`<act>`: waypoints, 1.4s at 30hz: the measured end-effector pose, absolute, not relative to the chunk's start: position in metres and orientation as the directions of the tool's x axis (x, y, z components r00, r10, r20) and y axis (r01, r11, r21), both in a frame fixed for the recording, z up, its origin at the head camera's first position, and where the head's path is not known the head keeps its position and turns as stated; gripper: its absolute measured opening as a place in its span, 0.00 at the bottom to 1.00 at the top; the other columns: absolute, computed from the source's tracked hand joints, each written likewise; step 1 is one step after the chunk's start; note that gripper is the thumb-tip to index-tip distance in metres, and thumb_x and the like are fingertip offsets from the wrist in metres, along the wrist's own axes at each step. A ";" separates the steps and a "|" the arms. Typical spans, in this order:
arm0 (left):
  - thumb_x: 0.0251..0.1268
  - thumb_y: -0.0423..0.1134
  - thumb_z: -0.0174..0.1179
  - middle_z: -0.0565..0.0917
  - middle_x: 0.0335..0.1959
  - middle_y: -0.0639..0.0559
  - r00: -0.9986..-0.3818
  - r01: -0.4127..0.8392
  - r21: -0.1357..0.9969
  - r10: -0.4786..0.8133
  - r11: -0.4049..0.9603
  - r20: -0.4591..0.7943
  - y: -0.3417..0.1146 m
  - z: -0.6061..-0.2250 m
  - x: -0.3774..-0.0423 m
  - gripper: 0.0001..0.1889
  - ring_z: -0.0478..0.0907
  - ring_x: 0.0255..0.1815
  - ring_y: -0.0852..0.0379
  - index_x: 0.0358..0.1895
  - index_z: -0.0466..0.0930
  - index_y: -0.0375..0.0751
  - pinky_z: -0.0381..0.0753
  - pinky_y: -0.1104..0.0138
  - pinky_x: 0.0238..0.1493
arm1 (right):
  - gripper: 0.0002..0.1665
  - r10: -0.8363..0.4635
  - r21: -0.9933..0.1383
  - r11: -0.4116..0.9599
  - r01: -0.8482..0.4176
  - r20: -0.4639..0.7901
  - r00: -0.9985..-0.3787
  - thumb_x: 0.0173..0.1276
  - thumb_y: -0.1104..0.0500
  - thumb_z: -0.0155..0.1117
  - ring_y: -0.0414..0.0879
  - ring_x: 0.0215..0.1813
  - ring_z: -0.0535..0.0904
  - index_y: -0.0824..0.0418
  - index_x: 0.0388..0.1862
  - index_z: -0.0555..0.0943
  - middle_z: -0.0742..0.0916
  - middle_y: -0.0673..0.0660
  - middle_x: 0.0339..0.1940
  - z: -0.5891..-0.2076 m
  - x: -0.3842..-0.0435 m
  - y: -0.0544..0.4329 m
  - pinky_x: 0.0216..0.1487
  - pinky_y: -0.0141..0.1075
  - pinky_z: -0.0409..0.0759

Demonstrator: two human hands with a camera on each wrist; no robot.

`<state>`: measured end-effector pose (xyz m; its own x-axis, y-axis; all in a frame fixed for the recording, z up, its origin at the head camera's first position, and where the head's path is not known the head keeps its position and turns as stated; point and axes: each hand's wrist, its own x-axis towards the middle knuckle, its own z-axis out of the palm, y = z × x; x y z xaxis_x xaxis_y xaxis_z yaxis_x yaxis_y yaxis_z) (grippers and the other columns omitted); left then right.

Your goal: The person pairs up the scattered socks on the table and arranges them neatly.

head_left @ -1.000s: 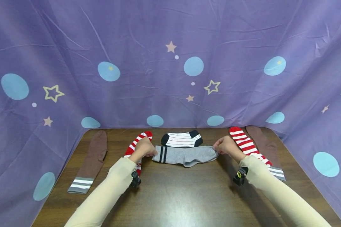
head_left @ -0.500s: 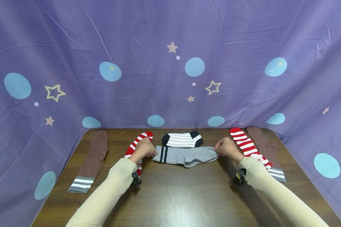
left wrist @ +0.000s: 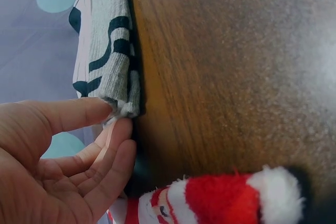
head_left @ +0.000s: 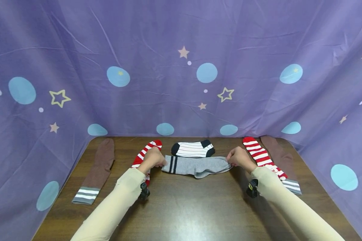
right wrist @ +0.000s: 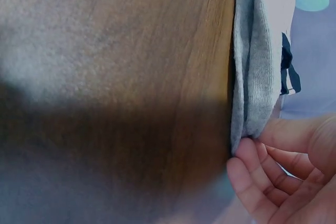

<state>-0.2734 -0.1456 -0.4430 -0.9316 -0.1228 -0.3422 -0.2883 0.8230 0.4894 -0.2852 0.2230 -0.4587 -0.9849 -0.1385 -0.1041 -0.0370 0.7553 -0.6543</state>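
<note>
A grey sock (head_left: 196, 166) with two black bands near its cuff lies sideways across the table in the head view. My left hand (head_left: 153, 159) pinches the cuff end between thumb and fingers; the left wrist view shows the grey ribbed cuff (left wrist: 113, 85) at the fingertips. At the other end, my right hand (head_left: 240, 158) pinches the toe, and the right wrist view has the grey toe part (right wrist: 257, 77) between thumb and forefinger. Just behind it lies a white sock (head_left: 191, 149) with thin black stripes and black toe and heel.
A red-and-white striped sock (head_left: 144, 152) lies partly under my left hand and forearm. Another striped sock (head_left: 259, 154) is right of my right hand, beside a brown sock (head_left: 279, 155). A second brown sock (head_left: 99, 164) lies far left. Purple cloth (head_left: 132, 100) rises behind the wooden table (head_left: 181, 207).
Both hands keep their pinch on the grey sock, which stays in nearly the same place. The head view has shifted slightly.
</note>
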 end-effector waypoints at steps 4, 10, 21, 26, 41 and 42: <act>0.47 0.39 0.80 0.87 0.18 0.51 -0.930 -0.287 0.489 -0.118 0.824 -0.347 -0.144 -0.443 -0.274 0.11 0.85 0.21 0.58 0.21 0.87 0.38 0.72 0.71 0.20 | 0.03 -0.152 -0.638 0.767 -0.060 -0.090 -0.984 0.54 0.71 0.66 0.43 0.19 0.78 0.69 0.22 0.84 0.84 0.56 0.16 -0.458 -0.285 0.223 0.21 0.31 0.75; 0.46 0.37 0.79 0.85 0.15 0.52 -0.941 -0.255 0.479 -0.101 0.840 -0.323 -0.140 -0.447 -0.277 0.10 0.83 0.18 0.58 0.20 0.86 0.38 0.72 0.72 0.19 | 0.04 -0.130 -0.632 0.774 -0.039 -0.099 -0.987 0.52 0.71 0.65 0.43 0.17 0.78 0.68 0.21 0.84 0.83 0.55 0.14 -0.458 -0.287 0.226 0.20 0.33 0.77; 0.45 0.36 0.79 0.83 0.15 0.51 -0.949 -0.236 0.419 -0.116 0.877 -0.292 -0.137 -0.445 -0.277 0.13 0.82 0.17 0.57 0.23 0.81 0.36 0.76 0.71 0.19 | 0.06 -0.112 -0.599 0.800 -0.024 -0.110 -0.988 0.52 0.71 0.65 0.40 0.15 0.74 0.64 0.19 0.83 0.82 0.53 0.12 -0.460 -0.291 0.220 0.19 0.30 0.71; 0.45 0.36 0.78 0.82 0.14 0.51 -0.947 -0.239 0.413 -0.116 0.879 -0.301 -0.137 -0.445 -0.279 0.14 0.81 0.17 0.57 0.23 0.80 0.35 0.76 0.71 0.19 | 0.06 -0.109 -0.610 0.792 -0.014 -0.119 -0.987 0.52 0.72 0.65 0.42 0.16 0.76 0.65 0.20 0.83 0.83 0.55 0.13 -0.460 -0.291 0.221 0.19 0.31 0.74; 0.45 0.37 0.77 0.77 0.15 0.48 -0.968 -0.202 0.424 -0.115 0.883 -0.222 -0.137 -0.447 -0.268 0.15 0.76 0.17 0.55 0.26 0.77 0.34 0.70 0.67 0.20 | 0.07 -0.174 -0.622 0.780 -0.065 -0.116 -0.978 0.55 0.72 0.65 0.42 0.18 0.74 0.65 0.19 0.82 0.83 0.57 0.15 -0.458 -0.288 0.222 0.19 0.30 0.70; 0.46 0.37 0.77 0.78 0.15 0.48 -0.967 -0.204 0.425 -0.114 0.882 -0.227 -0.136 -0.447 -0.268 0.16 0.77 0.17 0.55 0.27 0.77 0.34 0.70 0.68 0.20 | 0.07 -0.182 -0.620 0.781 -0.075 -0.111 -0.977 0.55 0.72 0.65 0.41 0.17 0.74 0.66 0.19 0.82 0.83 0.57 0.15 -0.457 -0.288 0.223 0.19 0.30 0.70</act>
